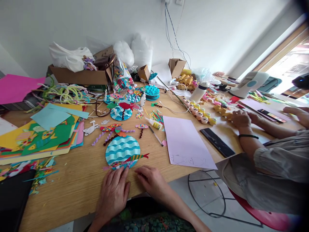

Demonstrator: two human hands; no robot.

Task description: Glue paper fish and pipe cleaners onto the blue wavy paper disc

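Note:
In front of me on the table lies a round blue disc [122, 147] with layered wavy paper strips. A striped green, red and yellow paper fish [136, 158] lies across its lower right and sticks out past the rim. My left hand [114, 185] rests at the disc's near edge, fingers stretched out, fingertips touching a small pinkish-purple paper fish [115, 163]. Just right of the disc, my right hand [152, 182] lies on the table, fingers loosely bent, with nothing visible in them. Beyond the disc are a red patterned paper fish [111, 128] and curled purple pipe cleaners [98, 139].
Right of the disc lie a pen [155, 135], a glue bottle [154, 123] and a lilac sheet [184, 141] with pencilled fish. Coloured paper [58, 129] and scraps [45, 174] fill the left. A co-worker's hands [242, 118] work at right, near a black phone [217, 141].

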